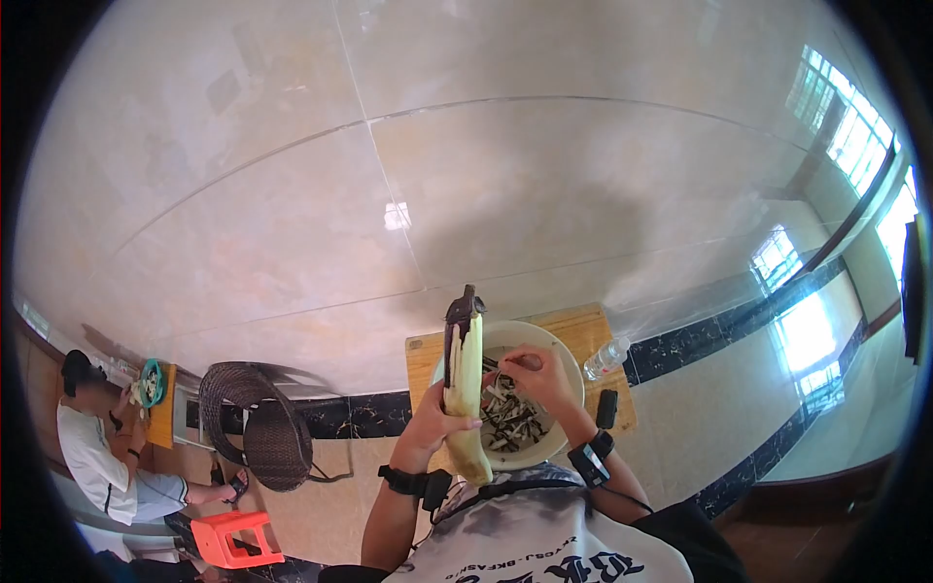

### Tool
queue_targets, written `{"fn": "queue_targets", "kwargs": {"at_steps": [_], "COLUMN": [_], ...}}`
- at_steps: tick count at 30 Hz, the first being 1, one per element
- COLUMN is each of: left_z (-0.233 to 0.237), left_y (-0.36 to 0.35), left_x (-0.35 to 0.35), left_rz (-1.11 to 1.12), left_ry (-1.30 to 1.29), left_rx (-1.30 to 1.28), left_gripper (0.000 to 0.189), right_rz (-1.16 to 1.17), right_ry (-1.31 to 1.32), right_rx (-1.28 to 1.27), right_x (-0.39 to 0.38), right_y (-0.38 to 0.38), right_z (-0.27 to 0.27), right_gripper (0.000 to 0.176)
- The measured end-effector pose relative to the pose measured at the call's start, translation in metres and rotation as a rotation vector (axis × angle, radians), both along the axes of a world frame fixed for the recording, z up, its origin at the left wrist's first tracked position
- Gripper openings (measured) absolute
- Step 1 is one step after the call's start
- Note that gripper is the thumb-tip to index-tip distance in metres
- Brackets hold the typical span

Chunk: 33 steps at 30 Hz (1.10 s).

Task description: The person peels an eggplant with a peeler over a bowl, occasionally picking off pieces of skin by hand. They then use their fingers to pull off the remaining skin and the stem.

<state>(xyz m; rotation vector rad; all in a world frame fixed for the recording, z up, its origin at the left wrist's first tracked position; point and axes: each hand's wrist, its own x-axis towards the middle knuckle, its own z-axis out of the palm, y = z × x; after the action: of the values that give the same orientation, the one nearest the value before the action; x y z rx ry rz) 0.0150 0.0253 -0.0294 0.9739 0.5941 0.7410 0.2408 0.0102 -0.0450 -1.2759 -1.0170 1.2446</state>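
My left hand [434, 425] is wrapped round a long, mostly peeled eggplant [468, 398], held upright with its dark stem end at the top. A strip of dark purple skin still runs down its left side near the stem. My right hand [542, 377] is closed in a pinch just right of the eggplant, over a large pale basin [575, 389]. What its fingertips hold is too small to make out. Dark and whitish strips of peel [512, 418] lie in the basin, partly hidden by my hands and the eggplant.
The basin stands on a wooden table [424, 360] against a tiled wall. On its right are a clear bottle [606, 360] and a small black object [607, 408]. To the left are a wicker chair [277, 447], an orange stool [236, 540] and a seated person [97, 447] beside a green basket [152, 383].
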Motion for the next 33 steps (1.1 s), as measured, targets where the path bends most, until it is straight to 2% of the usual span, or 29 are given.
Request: {"fn": "queue_targets", "kwargs": {"at_steps": [2, 5, 8, 11, 14, 17, 19, 20, 23, 29, 33], "left_z": [0.002, -0.002, -0.008, -0.010, -0.025, -0.023, 0.003, 0.004, -0.002, 0.012, 0.014], "left_y": [0.000, 0.004, 0.010, 0.012, 0.011, 0.000, -0.007, -0.006, 0.001, 0.009, 0.006], "left_x": [-0.002, -0.012, -0.018, -0.018, -0.012, 0.005, 0.015, 0.015, 0.007, -0.011, -0.003], "left_rz": [0.011, 0.010, 0.003, 0.009, 0.001, 0.011, 0.034, 0.020, -0.032, -0.224, -0.198], "left_ry": [0.033, 0.173, 0.294, 0.312, 0.394, 0.601, 0.732, 0.708, 0.485, 0.556, 0.518], "left_rx": [0.022, 0.080, 0.145, 0.178, 0.273, 0.401, 0.445, 0.424, 0.363, 0.372, 0.321], "left_gripper": [0.075, 0.073, 0.072, 0.071, 0.073, 0.076, 0.078, 0.077, 0.080, 0.080, 0.076], "right_rz": [-0.006, -0.071, -0.070, -0.033, 0.100, 0.140, 0.038, -0.012, -0.037, -0.096, -0.139], "right_ry": [-0.090, -0.607, -0.473, -0.403, 0.162, 0.257, 0.233, 0.220, 0.403, 0.539, 0.513], "right_rx": [-0.072, 0.225, 0.099, 0.013, -0.029, 0.057, 0.054, 0.054, 0.015, -0.010, 0.022], "right_x": [0.011, 0.019, 0.016, 0.008, -0.002, -0.009, -0.017, -0.019, -0.011, 0.009, 0.009], "right_y": [0.001, 0.004, 0.005, 0.005, 0.008, 0.005, 0.005, 0.006, 0.006, 0.012, 0.010], "right_z": [0.001, -0.020, -0.026, -0.001, 0.025, 0.028, 0.035, 0.038, 0.039, 0.034, 0.040], "right_gripper": [0.011, 0.014, 0.016, 0.020, 0.028, 0.035, 0.036, 0.036, 0.038, 0.036, 0.037]}}
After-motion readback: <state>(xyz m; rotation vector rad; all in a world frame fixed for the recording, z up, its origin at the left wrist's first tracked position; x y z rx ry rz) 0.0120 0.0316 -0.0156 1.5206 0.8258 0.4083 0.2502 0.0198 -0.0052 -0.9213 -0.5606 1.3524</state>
